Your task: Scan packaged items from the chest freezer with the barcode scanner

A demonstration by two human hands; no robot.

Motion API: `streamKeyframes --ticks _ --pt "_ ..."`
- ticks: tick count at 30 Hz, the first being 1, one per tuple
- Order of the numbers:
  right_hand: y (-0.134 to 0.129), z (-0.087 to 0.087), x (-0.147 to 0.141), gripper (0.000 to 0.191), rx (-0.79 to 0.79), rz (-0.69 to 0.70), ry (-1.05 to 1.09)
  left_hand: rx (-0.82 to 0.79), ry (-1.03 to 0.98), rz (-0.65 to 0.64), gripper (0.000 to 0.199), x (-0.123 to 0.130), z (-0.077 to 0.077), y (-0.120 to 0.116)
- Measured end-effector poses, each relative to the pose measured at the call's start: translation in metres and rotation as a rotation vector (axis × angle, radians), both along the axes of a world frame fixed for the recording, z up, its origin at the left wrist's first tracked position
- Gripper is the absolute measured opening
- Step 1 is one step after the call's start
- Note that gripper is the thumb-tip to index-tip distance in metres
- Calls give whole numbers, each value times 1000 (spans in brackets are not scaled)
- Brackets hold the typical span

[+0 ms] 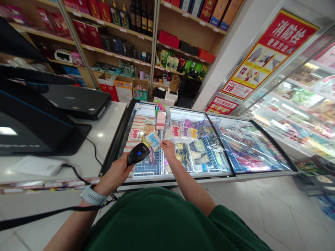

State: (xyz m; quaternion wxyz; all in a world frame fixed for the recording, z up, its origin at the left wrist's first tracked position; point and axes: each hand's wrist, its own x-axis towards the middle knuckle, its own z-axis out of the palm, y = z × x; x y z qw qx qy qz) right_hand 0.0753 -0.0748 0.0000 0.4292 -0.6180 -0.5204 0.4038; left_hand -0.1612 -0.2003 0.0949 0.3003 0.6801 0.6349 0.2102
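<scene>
My left hand (116, 175) is wrapped round the handle of a black barcode scanner (138, 153), its head pointing right over the freezer's glass. In my right hand (169, 150), the fingertips are pinched at the edge of a small blue-and-white packet (153, 139). That packet sits just beyond the scanner head, with a small gap between them. Right behind my right fingers stands a clear holder (183, 134) with red, purple and yellow packets. A red-and-white packet (134, 134) lies farther left on the glass.
The chest freezer (183, 177) spans the front, its wares visible through glass. At left, a counter (110, 139) carries a black checkout machine (34, 122) and a white box with a cable (39, 165). Stocked shelves (123, 29) stand behind. A strap-like cord (52, 212) crosses my left wrist.
</scene>
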Motion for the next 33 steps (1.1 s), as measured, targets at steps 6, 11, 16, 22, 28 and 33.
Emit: streamKeyframes --ticks 6,11,16,22,28,33 --pt "-4 4 1 23 -27 -14 31 -21 -11 39 36 0 2 1" --pt "-23 2 21 24 -191 -103 281 -14 -8 42 37 -2 1 2" --pt "-51 -5 56 25 -342 -323 477 -27 1 38 34 -1 0 5" --pt "-56 -16 71 22 -399 -429 479 -36 -7 -14 36 3 -4 13" --pt "-47 -30 71 21 -366 -480 399 -32 -23 -38 36 3 -9 16" --pt "-55 -39 75 34 -339 -456 174 -40 -16 -8 39 -1 -7 13"
